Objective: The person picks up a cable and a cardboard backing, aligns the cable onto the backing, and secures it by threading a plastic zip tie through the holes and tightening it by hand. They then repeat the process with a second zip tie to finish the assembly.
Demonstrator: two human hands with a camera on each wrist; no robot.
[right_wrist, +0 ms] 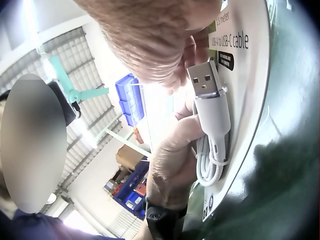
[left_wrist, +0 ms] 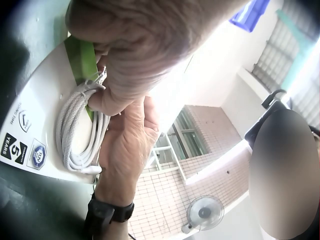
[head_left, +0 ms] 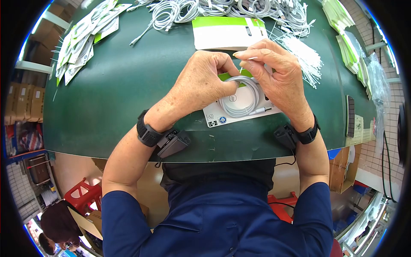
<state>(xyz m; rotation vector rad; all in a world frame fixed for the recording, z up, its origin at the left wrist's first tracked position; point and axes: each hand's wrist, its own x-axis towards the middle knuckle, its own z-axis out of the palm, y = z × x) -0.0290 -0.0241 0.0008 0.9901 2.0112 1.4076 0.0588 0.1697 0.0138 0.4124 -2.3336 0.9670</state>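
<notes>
A coiled light-grey USB cable [head_left: 239, 115] lies on a white and green printed card [head_left: 231, 121] on the table. My left hand [head_left: 199, 79] holds the coil at its upper left, thumb on the cable and index finger curled over the card's green end. Above the coil, my right hand [head_left: 280, 73] pinches a thin white cable tie [head_left: 242, 70] between thumb and index finger. The right wrist view shows the metal USB-A plug [right_wrist: 205, 80] against the card, with a tie around the strands below it. In the left wrist view the looped strands [left_wrist: 67, 132] face the camera.
Beyond the hands lies another green and white card [head_left: 222, 37]. White cable ties [head_left: 306, 62] spread to its right, and loose cables [head_left: 171, 15] heap at the back. Carded cables [head_left: 81, 47] pile at left; more cards [head_left: 346, 51] and a plastic bag [head_left: 379, 85] sit right.
</notes>
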